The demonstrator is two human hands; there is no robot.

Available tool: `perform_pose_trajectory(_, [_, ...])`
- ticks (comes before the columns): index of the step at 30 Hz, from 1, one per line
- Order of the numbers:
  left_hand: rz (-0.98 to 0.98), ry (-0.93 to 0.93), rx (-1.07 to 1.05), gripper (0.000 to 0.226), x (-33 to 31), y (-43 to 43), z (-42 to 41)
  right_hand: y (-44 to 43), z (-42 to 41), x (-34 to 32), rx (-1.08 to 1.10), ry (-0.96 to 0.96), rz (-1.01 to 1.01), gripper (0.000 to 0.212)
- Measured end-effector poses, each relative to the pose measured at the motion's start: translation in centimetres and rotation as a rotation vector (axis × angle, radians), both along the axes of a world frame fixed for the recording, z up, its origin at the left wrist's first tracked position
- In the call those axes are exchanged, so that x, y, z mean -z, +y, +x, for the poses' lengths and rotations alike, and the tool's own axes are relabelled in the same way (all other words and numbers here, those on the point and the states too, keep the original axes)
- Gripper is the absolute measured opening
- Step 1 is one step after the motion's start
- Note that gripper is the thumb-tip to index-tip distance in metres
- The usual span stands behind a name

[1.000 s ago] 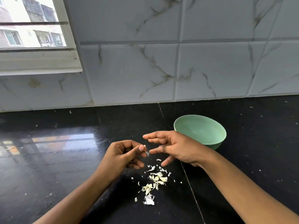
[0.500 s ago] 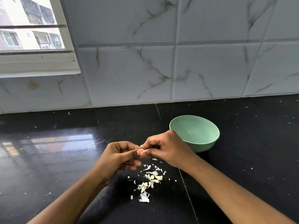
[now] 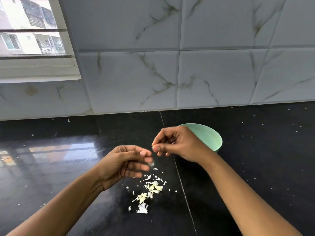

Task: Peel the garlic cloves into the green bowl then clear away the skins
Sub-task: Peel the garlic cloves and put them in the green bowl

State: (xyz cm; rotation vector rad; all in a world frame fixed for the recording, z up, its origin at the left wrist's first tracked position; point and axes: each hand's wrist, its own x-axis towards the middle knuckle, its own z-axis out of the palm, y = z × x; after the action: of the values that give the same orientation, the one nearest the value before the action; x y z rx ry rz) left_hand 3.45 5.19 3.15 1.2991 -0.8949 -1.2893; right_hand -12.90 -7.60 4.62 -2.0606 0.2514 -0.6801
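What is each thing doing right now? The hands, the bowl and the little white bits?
Left hand, fingers loosely curled, blurred; what it holds is unclear.
Right hand, pinches a pale scrap at its fingertips.
Green bowl, upright on the counter, partly behind the right hand.
Garlic skins, scattered loose on the counter, not yet cleared.

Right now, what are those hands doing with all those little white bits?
Someone is peeling garlic over a black counter. The right hand pinches a tiny pale scrap, likely skin, in front of the green bowl. The left hand is curled beside it, too blurred to show what it holds. A pile of skins lies on the counter under the hands.
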Motion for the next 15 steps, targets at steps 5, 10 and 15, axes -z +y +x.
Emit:
perform_pose_trajectory(5, [-0.077,-0.178,-0.192,0.018,-0.9,-5.0,-3.2,-3.7,-3.2,-1.6,0.212,0.047,-0.027,0.006])
perform_pose_trajectory(10, [-0.047,-0.215,-0.232,0.064,1.3,-12.5,-7.0,-6.6,-6.3,-1.5,0.372,0.201,-0.046,0.012])
perform_pose_trajectory(15, [-0.068,-0.282,-0.375,0.062,2.9,-13.3,-8.3,-7.7,-7.4,-1.0,0.335,0.233,0.145,0.016])
